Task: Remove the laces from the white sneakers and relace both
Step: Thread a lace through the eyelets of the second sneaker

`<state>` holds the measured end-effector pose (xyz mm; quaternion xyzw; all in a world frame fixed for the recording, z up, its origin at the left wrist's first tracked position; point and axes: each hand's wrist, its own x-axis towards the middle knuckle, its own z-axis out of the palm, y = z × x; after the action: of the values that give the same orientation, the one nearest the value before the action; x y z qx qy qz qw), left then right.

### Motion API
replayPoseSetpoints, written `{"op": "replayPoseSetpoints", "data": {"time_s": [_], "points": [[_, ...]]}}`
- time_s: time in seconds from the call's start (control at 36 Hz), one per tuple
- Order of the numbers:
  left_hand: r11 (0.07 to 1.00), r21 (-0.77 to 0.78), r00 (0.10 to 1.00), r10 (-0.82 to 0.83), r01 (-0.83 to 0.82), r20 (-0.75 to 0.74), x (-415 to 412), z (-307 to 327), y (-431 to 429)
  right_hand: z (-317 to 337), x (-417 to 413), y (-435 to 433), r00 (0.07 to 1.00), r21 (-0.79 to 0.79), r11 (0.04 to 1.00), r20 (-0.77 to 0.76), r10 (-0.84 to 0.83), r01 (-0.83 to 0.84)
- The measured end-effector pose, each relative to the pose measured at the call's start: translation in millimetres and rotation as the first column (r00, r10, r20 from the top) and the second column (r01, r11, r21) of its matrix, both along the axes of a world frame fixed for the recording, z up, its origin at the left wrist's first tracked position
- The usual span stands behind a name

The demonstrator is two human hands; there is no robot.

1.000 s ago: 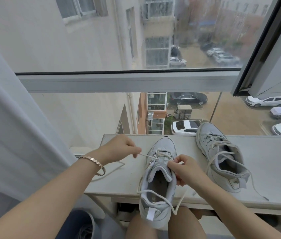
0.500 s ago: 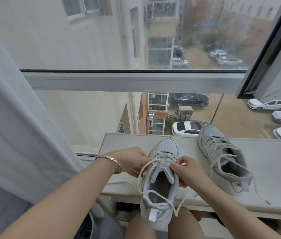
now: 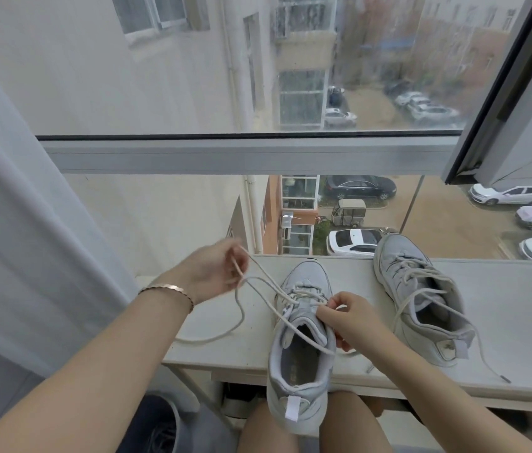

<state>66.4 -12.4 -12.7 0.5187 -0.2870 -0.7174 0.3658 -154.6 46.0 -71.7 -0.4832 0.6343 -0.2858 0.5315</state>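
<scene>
**Lace held up from the near sneaker [image 3: 300, 364] at the tabletop's [image 3: 503, 305] near edge**

The lace [image 3: 206, 340] is pinched in the curled fingers [image 3: 230, 256] of the left hand [image 3: 215, 273], raised above the left end, with slack lying on the tabletop. The sneaker's lacing by the tongue is pinched by the right hand [image 3: 353, 322]; its heel overhangs the near edge. The second sneaker [image 3: 421, 305] is set beside it, nearer the far edge.

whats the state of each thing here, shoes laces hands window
near sneaker, partly laced, heel overhanging the ledge
near lace, loose, stretched from eyelets to left hand
far sneaker, loosely laced, untied
left hand, pinches the near lace
right hand, grips the near sneaker's tongue
window sash, swung open
</scene>
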Motion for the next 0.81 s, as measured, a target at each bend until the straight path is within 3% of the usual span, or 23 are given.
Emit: {"op": "replayPoseSetpoints", "data": {"time_s": [0.06,0.11,0.17,0.25,0.31,0.36,0.47,0.61,0.67,0.72,0.81], "points": [[0.975,-0.046,0.959,0.203,-0.216,-0.196,8.0,15.2,-3.5,-0.6,0.8,-0.6,1.0,-0.023,1.0,-0.015,-0.008,0.008],[0.934,-0.095,0.899,0.298,-0.344,-0.321,12.0,31.9,-3.7,0.2,1.9,-0.8,0.997,-0.063,0.998,-0.078,-0.023,0.018],[0.902,-0.167,0.87,0.313,-0.398,-0.38,9.4,45.0,-1.4,6.1,4.4,-0.8,0.982,-0.143,0.99,-0.184,-0.036,0.009],[0.929,-0.141,0.83,0.228,-0.341,-0.509,-4.6,57.0,6.7,26.6,13.8,-1.1,0.96,-0.391,0.919,-0.272,-0.07,-0.044],[0.955,-0.136,0.833,0.155,-0.265,-0.532,-17.9,61.5,12.6,45.5,26.9,-1.7,0.978,-0.482,0.871,-0.207,-0.011,-0.092],[0.966,-0.138,0.835,0.113,-0.22,-0.538,-31.2,64.3,16.7,59.6,42.5,-2.5,0.986,-0.474,0.866,-0.114,0.121,-0.161],[0.964,-0.103,0.833,0.155,-0.245,-0.531,-49.5,67.5,19.6,73.3,62.5,-2.9,0.959,-0.517,0.818,-0.017,0.282,-0.25],[0.937,-0.115,0.827,0.229,-0.33,-0.514,-45.4,61.6,17.6,73.9,55.3,-4.0,0.991,-0.554,0.827,0.025,0.132,-0.096],[0.906,-0.211,0.884,0.267,-0.366,-0.384,-36.7,52.9,13.6,78.1,43.6,-3.2,0.988,-0.505,0.856,0.032,0.151,-0.115],[0.858,-0.377,0.933,0.354,-0.35,-0.061,-26.0,39.7,8.9,82.1,28.5,-3.2,0.976,-0.448,0.881,0.073,0.205,-0.151],[0.825,-0.505,0.816,0.463,-0.254,0.345,-11.1,14.9,4.7,83.5,9.4,-4.1,0.968,-0.371,0.902,0.031,0.25,-0.221]]}}
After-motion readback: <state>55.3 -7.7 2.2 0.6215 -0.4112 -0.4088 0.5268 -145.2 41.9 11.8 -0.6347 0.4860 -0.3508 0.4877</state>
